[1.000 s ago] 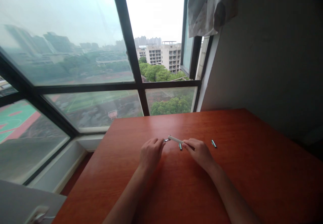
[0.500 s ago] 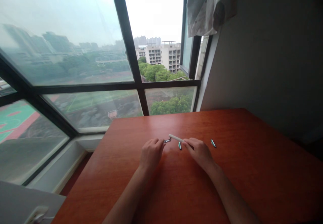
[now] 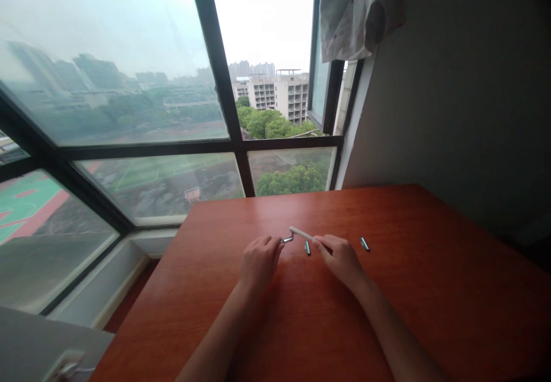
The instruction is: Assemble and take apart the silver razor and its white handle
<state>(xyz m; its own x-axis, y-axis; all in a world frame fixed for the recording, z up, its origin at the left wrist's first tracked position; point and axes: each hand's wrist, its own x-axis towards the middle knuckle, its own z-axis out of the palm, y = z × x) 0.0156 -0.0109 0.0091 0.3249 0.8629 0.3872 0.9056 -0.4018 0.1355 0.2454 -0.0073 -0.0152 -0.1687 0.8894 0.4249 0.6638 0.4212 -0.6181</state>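
My left hand is closed on a shiny metal razor handle, whose bent end points right, out of the fingertips. Pinched in my right hand is a slim white stick that slants up to the left. Its far tip is at the bent end of the razor handle; whether they touch I cannot tell. Just below the stick, between the hands, a green and white razor cartridge lies on the table. A second razor cartridge lies to the right of my right hand.
The reddish-brown wooden table ends at a dark window frame beyond the hands. A grey wall stands at the right, and a curtain hangs beside the open window pane. A wall socket with a plug is at lower left.
The tip of the white stick is very slightly higher at the razor handle's end. Both hands keep their grips, and the cartridges lie where they were.
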